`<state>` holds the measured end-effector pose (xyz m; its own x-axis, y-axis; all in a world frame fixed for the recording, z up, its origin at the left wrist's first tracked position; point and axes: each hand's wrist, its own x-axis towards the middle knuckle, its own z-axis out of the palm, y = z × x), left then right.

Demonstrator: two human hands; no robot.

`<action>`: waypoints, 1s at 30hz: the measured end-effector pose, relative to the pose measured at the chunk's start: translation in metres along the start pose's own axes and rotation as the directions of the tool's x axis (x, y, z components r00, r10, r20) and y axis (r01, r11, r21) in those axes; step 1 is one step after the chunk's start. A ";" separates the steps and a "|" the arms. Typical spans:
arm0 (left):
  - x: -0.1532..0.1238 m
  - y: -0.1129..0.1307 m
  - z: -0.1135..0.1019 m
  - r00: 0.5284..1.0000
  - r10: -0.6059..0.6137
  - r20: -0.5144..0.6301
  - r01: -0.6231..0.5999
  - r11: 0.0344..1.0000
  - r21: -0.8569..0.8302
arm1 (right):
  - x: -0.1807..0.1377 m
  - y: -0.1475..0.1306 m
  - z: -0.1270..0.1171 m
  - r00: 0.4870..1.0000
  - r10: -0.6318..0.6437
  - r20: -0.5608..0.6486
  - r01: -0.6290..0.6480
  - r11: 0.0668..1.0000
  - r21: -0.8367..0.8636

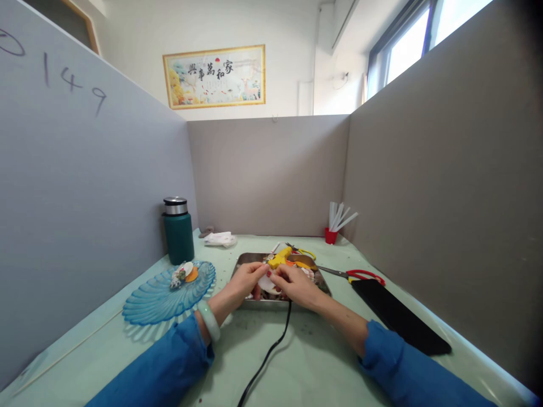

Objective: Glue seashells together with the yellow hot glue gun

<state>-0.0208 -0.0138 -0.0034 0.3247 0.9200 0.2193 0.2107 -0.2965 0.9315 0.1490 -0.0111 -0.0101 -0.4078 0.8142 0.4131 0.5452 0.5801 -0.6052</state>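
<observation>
Over the metal tray (275, 306), both hands meet with thumbs and fingertips pinched close together. My left hand (248, 281), with a pale green bangle (208, 322) at its wrist, is closed. My right hand (296, 286) is closed too, its fingertips nearly touching the left ones. A tiny red spot shows between the fingers, too small to name. Just beyond the fingertips lies a yellow glue gun (280, 258) across the tray. Below the hands, a whitish shell-like piece (269, 284) and other small pieces are partly hidden in the tray.
Left stands a blue glass plate (153, 302) bearing a shell cluster (183, 275), beside a green bottle (179, 237). Right are red-handled scissors (365, 275) and a black slab (399, 316). A red cup (331, 236) holds white sticks. A black cord (271, 349) runs toward me. Partitions enclose the table.
</observation>
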 end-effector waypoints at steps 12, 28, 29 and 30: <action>-0.003 0.007 0.002 1.000 -0.021 0.003 0.021 1.000 -0.016 | -0.001 -0.005 -0.003 1.000 -0.018 -0.001 0.018 1.000 -0.019; -0.002 0.004 0.002 0.999 -0.044 0.013 0.044 0.997 -0.061 | -0.001 -0.004 -0.002 0.999 -0.040 -0.006 0.039 0.997 -0.069; -0.002 0.004 0.001 0.999 -0.049 0.017 0.050 0.997 -0.065 | -0.001 -0.004 -0.002 0.999 -0.046 -0.007 0.045 0.996 -0.078; -0.002 0.004 0.001 0.998 -0.053 0.020 0.054 0.996 -0.068 | -0.002 -0.004 -0.002 0.999 -0.049 -0.008 0.049 0.995 -0.086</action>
<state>-0.0194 -0.0170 -0.0009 0.3312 0.9292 0.1643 0.1645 -0.2283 0.9596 0.1488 -0.0145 -0.0076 -0.4282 0.7847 0.4481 0.5859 0.6187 -0.5235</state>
